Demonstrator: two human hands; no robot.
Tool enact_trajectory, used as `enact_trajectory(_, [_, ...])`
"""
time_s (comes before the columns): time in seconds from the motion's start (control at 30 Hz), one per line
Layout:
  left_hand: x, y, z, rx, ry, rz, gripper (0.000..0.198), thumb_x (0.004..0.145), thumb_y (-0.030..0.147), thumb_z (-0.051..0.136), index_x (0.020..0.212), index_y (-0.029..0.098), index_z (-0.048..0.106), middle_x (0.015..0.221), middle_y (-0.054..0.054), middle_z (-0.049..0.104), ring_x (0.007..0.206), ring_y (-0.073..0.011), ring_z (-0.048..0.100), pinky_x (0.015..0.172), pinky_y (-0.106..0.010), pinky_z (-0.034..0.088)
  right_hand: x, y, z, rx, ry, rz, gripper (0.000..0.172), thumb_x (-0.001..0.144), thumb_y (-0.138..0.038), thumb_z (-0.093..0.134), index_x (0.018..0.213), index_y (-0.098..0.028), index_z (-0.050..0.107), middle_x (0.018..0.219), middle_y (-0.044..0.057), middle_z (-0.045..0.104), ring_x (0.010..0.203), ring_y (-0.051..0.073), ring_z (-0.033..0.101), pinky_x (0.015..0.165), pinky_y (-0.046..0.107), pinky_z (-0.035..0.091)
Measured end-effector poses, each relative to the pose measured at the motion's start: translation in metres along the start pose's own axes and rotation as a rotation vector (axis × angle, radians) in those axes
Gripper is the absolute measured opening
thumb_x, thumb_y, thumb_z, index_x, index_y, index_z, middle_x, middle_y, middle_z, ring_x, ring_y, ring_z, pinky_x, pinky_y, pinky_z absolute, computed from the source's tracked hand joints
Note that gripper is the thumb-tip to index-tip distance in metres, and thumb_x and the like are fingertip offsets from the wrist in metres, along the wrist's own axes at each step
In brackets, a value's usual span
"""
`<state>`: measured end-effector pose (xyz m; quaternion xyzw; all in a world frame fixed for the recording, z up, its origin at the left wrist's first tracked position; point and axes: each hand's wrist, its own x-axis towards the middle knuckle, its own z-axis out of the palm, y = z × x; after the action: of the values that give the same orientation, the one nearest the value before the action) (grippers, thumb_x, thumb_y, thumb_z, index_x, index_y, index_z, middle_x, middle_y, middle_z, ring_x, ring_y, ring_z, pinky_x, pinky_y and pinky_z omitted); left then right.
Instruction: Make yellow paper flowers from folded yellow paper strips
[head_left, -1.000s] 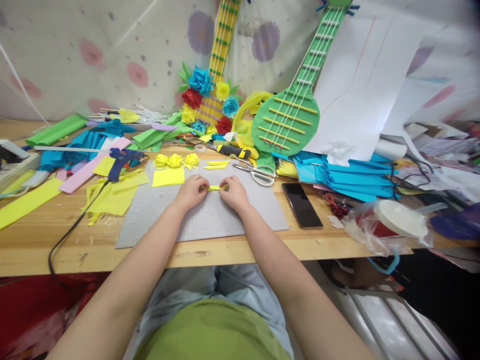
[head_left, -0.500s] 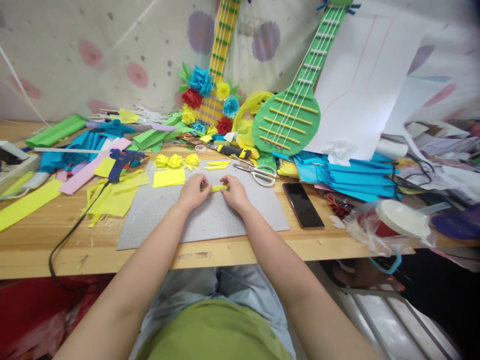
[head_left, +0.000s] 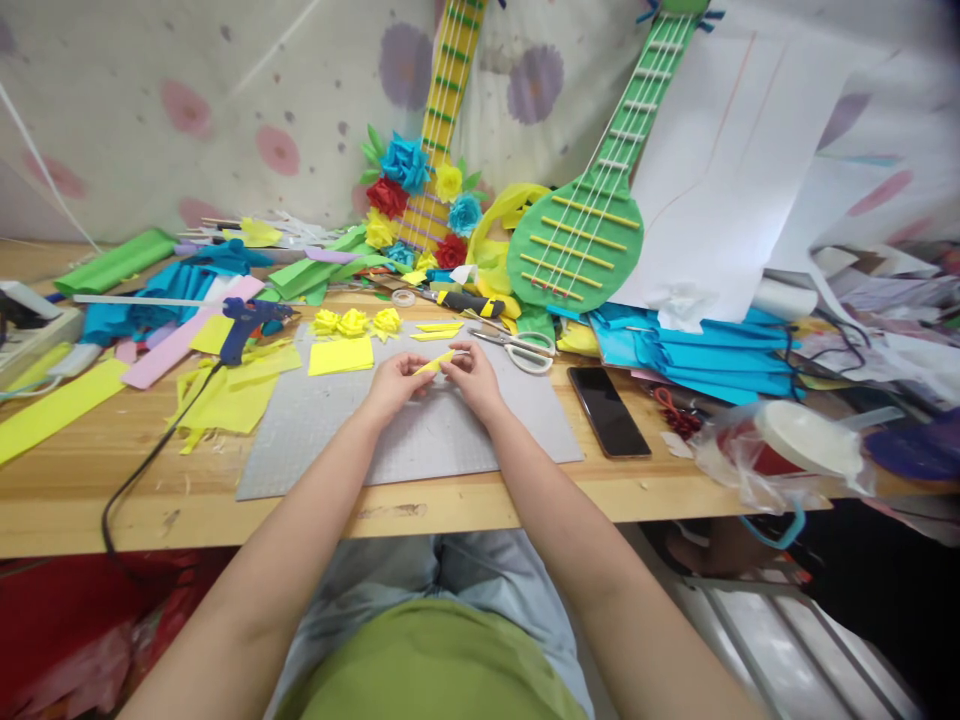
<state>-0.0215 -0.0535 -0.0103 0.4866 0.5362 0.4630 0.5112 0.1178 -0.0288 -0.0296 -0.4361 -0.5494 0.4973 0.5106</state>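
Note:
Over the grey cutting mat (head_left: 315,440), a narrow yellow paper strip (head_left: 435,363) is pinched between both hands. My left hand (head_left: 397,384) has its fingers closed on the strip's left end, and my right hand (head_left: 472,374) grips the right end, which sits a little higher. Just left of the hands lies a stack of yellow paper (head_left: 340,356), with several yellow paper flowers (head_left: 352,322) behind it. More folded yellow strips (head_left: 438,330) rest behind the hands. White-handled scissors (head_left: 525,352) lie beyond my right hand.
A blue glue gun (head_left: 244,328) with a black cord lies at left among crepe paper scraps. A phone (head_left: 607,410) is right of the mat. Behind stand a green paper instrument (head_left: 576,240) and a yellow one (head_left: 450,90). A bagged tub (head_left: 795,440) sits at far right.
The yellow strip has gone from nearly level to tilted, its right end raised. Both hands have shifted slightly and changed their finger positions on it.

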Motion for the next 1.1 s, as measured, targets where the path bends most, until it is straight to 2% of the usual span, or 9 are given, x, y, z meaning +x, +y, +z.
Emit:
enact_trajectory(0.07, [-0.001,0.004,-0.005,-0.076,-0.068,-0.071,0.039,0.059,0.037,0.073,0.086,0.012,0.059,0.075,-0.005,0.067,0.066,-0.0135,0.063,0.058,-0.024,0.05,0.0,0.0,0.0,0.03,0.0,0.019,0.035,0.062,-0.031,0.063,0.092,-0.023,0.046,0.066,-0.007,0.057,0.063,0.009,0.055,0.062,0.025,0.047])
enact_trajectory(0.17, [-0.002,0.007,-0.014,-0.148,-0.164,-0.18,0.04,0.068,0.046,0.065,0.087,0.01,0.062,0.085,-0.011,0.069,0.07,-0.0167,0.066,0.059,-0.027,0.053,-0.002,0.0,0.0,0.046,0.009,0.03,0.037,0.061,-0.031,0.064,0.091,-0.023,0.046,0.064,-0.008,0.056,0.06,0.009,0.055,0.06,0.024,0.046])
enact_trajectory(0.3, [-0.004,0.007,-0.017,-0.052,-0.219,-0.203,0.036,0.067,0.041,0.068,0.086,0.011,0.065,0.088,-0.013,0.07,0.072,-0.0169,0.067,0.062,-0.025,0.053,-0.003,-0.001,-0.001,0.018,0.001,0.022,0.037,0.06,-0.03,0.064,0.092,-0.023,0.046,0.062,-0.009,0.056,0.057,0.008,0.054,0.059,0.023,0.044])
enact_trajectory(0.5, [-0.006,0.007,-0.01,0.021,-0.216,-0.222,0.029,0.06,0.034,0.073,0.078,0.012,0.065,0.085,-0.011,0.071,0.069,-0.0172,0.067,0.06,-0.026,0.052,-0.003,-0.001,0.0,0.004,0.012,0.032,0.037,0.062,-0.031,0.064,0.093,-0.022,0.045,0.065,-0.007,0.059,0.06,0.009,0.057,0.062,0.025,0.045])
enact_trajectory(0.67, [-0.007,0.007,-0.011,0.046,-0.244,-0.22,0.032,0.054,0.032,0.077,0.076,0.013,0.066,0.082,-0.01,0.071,0.071,-0.0178,0.067,0.061,-0.025,0.052,-0.002,-0.001,0.001,0.033,0.016,0.033,0.037,0.062,-0.032,0.063,0.092,-0.021,0.045,0.063,-0.007,0.058,0.06,0.01,0.057,0.06,0.024,0.043])
enact_trajectory(0.83, [-0.008,0.006,-0.012,0.04,-0.265,-0.19,0.038,0.062,0.044,0.07,0.083,0.012,0.066,0.083,-0.011,0.071,0.072,-0.0178,0.067,0.063,-0.026,0.052,-0.002,-0.002,0.001,0.018,0.015,0.021,0.037,0.062,-0.033,0.063,0.092,-0.021,0.045,0.063,-0.008,0.057,0.059,0.01,0.056,0.06,0.025,0.042])
enact_trajectory(1.1, [-0.007,0.001,-0.01,0.044,-0.232,-0.184,0.033,0.061,0.038,0.073,0.078,0.012,0.065,0.078,-0.009,0.07,0.069,-0.017,0.067,0.059,-0.025,0.051,-0.003,-0.002,0.001,-0.026,0.027,-0.01,0.035,0.063,-0.034,0.06,0.092,-0.021,0.044,0.06,-0.008,0.054,0.057,0.01,0.053,0.058,0.024,0.04])
